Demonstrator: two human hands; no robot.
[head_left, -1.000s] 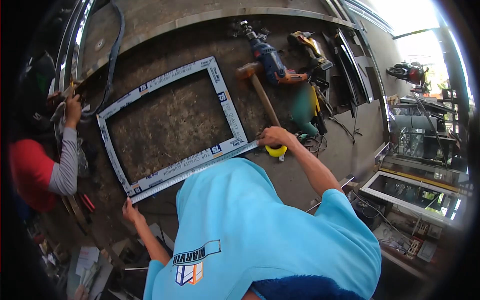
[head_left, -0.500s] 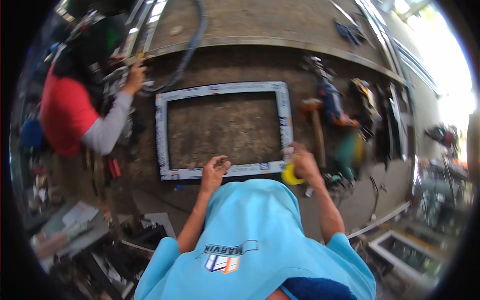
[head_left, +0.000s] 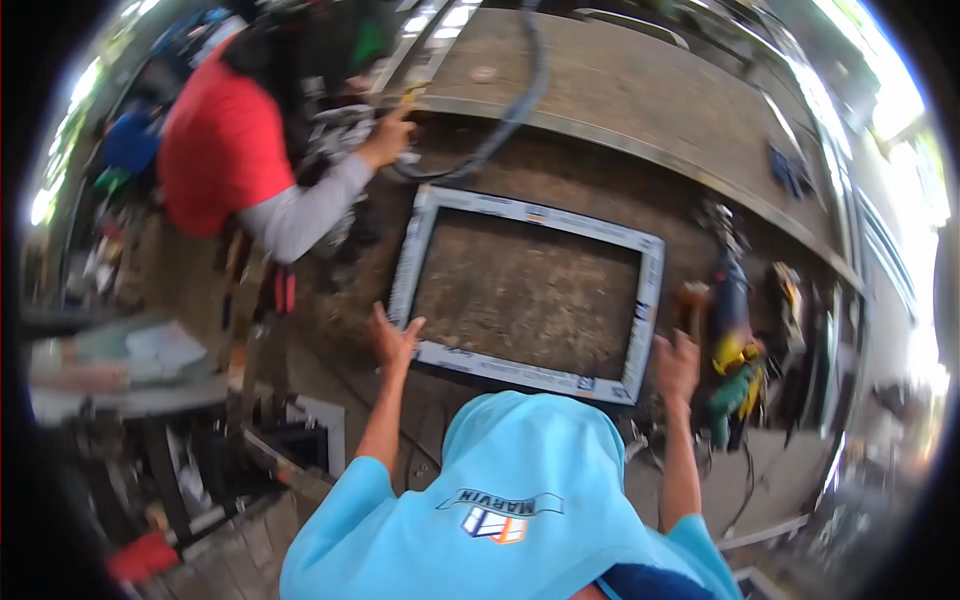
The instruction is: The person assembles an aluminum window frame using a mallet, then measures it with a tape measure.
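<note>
A rectangular frame [head_left: 530, 376] with printed white film on its faces and dark edges lies flat on the brown workbench. My left hand [head_left: 394, 338] is at the frame's near left corner, its thumb apart from the fingers and nothing visible in it. Beside the frame's right side, near the lower right corner, is my right hand [head_left: 677, 368]; its fingers are blurred and whether they grip the edge cannot be made out. A yellow tape roll [head_left: 735, 356] sits to the right of that hand, among the tools.
A co-worker in a red top [head_left: 225, 140] stands at the left, one hand by metal profiles. A blue-grey hose [head_left: 510, 118] crosses the bench's back ledge. At the right lie a hammer [head_left: 692, 295], a power tool [head_left: 729, 290] and a green-handled tool [head_left: 730, 395].
The view has turned, so the frame appears tilted and further right. My left hand has moved to the frame's left corner. My right hand has let go of the yellow tape roll.
</note>
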